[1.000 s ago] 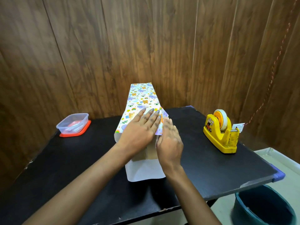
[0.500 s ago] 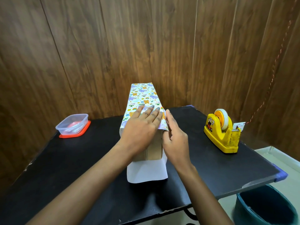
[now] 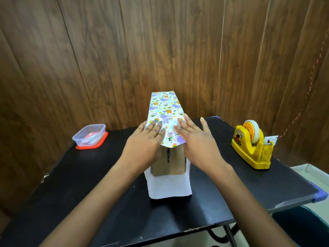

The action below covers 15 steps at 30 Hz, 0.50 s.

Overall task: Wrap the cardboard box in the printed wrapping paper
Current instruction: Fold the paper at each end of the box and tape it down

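A brown cardboard box (image 3: 168,162) stands in the middle of the black table (image 3: 89,184). Printed wrapping paper (image 3: 163,111) with animals and butterflies lies over its top and rises behind it toward the wall; its white underside spreads on the table in front of the box. My left hand (image 3: 142,141) lies flat on the paper at the box's top left, fingers straight. My right hand (image 3: 195,139) hovers with spread fingers at the top right; its fingertips are at the paper, but contact is unclear. The box's front face is bare.
A yellow tape dispenser (image 3: 252,145) stands at the table's right. A clear plastic container (image 3: 89,135) on an orange lid sits at the back left. A dark blue bin (image 3: 302,227) is below the table's right corner. Wooden panels close the back.
My right hand has left the box's right side and come up over the paper on top. My left hand slid left across the top. More of the box's front shows.
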### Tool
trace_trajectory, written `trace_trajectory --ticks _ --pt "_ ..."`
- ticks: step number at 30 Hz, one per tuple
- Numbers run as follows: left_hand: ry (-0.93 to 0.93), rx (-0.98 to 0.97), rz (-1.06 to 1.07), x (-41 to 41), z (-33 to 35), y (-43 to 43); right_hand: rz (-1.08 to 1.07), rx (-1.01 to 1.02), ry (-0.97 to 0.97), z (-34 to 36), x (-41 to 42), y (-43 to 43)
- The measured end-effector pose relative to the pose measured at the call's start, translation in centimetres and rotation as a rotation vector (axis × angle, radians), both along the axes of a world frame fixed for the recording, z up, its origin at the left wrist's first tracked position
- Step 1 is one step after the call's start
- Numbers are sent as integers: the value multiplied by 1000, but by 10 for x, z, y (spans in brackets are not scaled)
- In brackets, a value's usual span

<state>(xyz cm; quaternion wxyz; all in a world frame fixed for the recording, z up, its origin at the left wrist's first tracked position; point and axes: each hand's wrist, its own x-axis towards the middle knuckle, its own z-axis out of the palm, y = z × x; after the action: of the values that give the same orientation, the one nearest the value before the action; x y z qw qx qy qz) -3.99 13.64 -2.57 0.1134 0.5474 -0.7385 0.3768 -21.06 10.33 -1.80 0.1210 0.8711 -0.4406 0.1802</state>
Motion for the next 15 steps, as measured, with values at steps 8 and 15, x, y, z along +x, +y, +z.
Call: trace_trajectory --ticks 8,15 --pt "-3 75 106 1 -20 -2 -96 -52 339 -2 3 1" --pt "31 -76 141 -12 4 -21 -25 22 292 -12 4 -11"
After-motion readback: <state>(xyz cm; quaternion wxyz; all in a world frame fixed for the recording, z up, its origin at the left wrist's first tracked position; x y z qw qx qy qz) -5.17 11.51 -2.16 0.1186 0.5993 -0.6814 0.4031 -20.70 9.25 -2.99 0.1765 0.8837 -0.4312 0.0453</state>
